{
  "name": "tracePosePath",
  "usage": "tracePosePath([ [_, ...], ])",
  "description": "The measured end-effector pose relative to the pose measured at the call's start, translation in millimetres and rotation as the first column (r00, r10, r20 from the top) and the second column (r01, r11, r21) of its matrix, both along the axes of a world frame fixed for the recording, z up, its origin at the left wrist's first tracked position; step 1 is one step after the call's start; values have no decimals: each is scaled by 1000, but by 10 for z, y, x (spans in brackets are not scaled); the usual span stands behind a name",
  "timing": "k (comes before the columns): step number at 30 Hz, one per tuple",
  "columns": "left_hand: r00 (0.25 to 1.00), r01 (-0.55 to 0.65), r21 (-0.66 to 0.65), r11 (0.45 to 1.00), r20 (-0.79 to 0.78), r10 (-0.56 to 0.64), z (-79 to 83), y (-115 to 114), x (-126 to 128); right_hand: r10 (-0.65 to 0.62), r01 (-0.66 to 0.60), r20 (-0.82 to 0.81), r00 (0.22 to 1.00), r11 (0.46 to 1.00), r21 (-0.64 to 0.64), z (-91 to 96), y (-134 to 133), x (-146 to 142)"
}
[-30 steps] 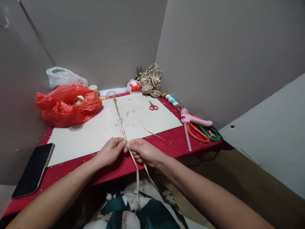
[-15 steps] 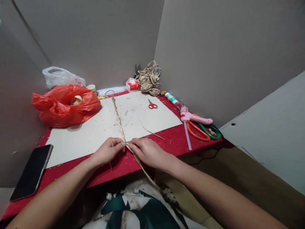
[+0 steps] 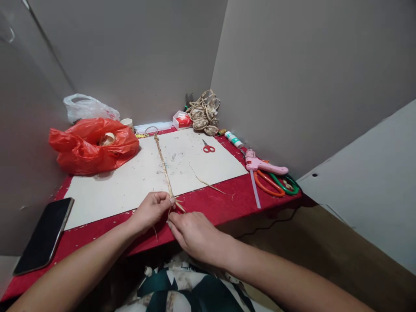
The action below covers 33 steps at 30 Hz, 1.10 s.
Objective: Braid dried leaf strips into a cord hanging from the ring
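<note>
A long braided straw cord [image 3: 164, 169] runs from a metal ring [image 3: 151, 130] at the back of the white board toward me. My left hand [image 3: 153, 210] pinches its near end between thumb and fingertips. Loose flat strands [image 3: 180, 206] fan out there to the right. Just below, my right hand [image 3: 191, 232] is closed, its fingertips on a strand close to the braid's end; part of that strand is hidden by the hand. A thin loose strand [image 3: 208, 184] lies to the right, across the board's front edge.
Small red-handled scissors [image 3: 208, 148] lie on the white board [image 3: 107, 197]. A pink glue gun [image 3: 263, 164] and orange-handled shears [image 3: 268, 186] are at right. Coiled straw cord [image 3: 203, 115] sits behind, an orange plastic bag [image 3: 94, 151] and phone [image 3: 43, 236] at left.
My right hand has moved down toward me, away from the braid's end. The strand ends now show beside my left hand, which keeps its pinch. The view has shifted slightly.
</note>
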State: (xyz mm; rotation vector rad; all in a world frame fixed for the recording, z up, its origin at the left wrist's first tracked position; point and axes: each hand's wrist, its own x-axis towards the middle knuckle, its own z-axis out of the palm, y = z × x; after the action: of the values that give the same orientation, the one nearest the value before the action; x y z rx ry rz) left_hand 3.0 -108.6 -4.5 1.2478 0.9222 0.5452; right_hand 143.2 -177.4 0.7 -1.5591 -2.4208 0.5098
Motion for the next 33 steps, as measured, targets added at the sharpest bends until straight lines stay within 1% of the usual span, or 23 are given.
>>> tracePosePath([
  [2,1000,-15,7,1000,11,15,-1,-1,-2,68,-73,-114,991,997,-41,115,32,103],
  [3,1000,-24,10,1000,10,24,-1,0,-5,76,-87,-188,979,995,-51,178,78,166],
  [4,1000,-31,14,999,6,31,-3,3,-8,56,-71,-267,962,996,-49,234,150,230],
  [5,999,-33,23,999,-3,33,-7,8,-13,10,-25,-348,938,999,-39,277,249,287],
  [7,999,-31,61,998,-34,33,-25,22,-24,-127,124,-476,870,992,-38,300,522,358],
  [8,998,-27,93,995,-53,32,-38,30,-30,-190,173,-515,836,982,-81,281,686,364],
  [9,997,-18,137,990,-68,28,-51,36,-36,-249,184,-527,813,967,-174,246,859,351],
  [11,996,-5,263,965,-87,29,-76,44,-46,-387,194,-531,754,903,-383,151,1208,276],
  [12,994,5,335,942,-105,32,-86,44,-50,-447,170,-560,697,863,-476,104,1372,222],
  [14,985,35,472,881,-166,50,-104,42,-60,-585,71,-612,533,752,-656,31,1667,107],
  [15,977,50,524,850,-201,66,-113,45,-65,-614,39,-620,488,725,-687,8,1794,54],
  [16,969,63,560,826,-233,84,-123,53,-71,-634,17,-629,449,710,-704,-7,1910,6],
  [18,962,54,587,808,-248,115,-143,95,-86,-641,16,-653,403,719,-695,-24,2112,-70],
  [20,968,-2,568,823,-205,144,-162,176,-110,-645,23,-684,341,733,-680,-36,2284,-125],
  [23,967,-139,507,851,-115,227,-184,345,-167,-632,41,-736,242,764,-644,-48,2503,-195],
  [25,952,-239,451,860,-66,300,-197,456,-213,-597,54,-784,171,800,-598,-31,2631,-235],
  [27,932,-329,378,866,-19,363,-213,543,-254,-542,56,-835,99,841,-539,24,2758,-259],
  [29,914,-389,331,859,21,406,-239,607,-282,-494,40,-869,40,869,-493,106,2895,-258],
  [31,903,-420,317,850,57,425,-275,656,-293,-482,9,-876,5,876,-481,185,3043,-235],
  [33,898,-436,300,848,85,431,-310,699,-294,-509,-28,-861,-1,861,-508,230,3193,-210],
])
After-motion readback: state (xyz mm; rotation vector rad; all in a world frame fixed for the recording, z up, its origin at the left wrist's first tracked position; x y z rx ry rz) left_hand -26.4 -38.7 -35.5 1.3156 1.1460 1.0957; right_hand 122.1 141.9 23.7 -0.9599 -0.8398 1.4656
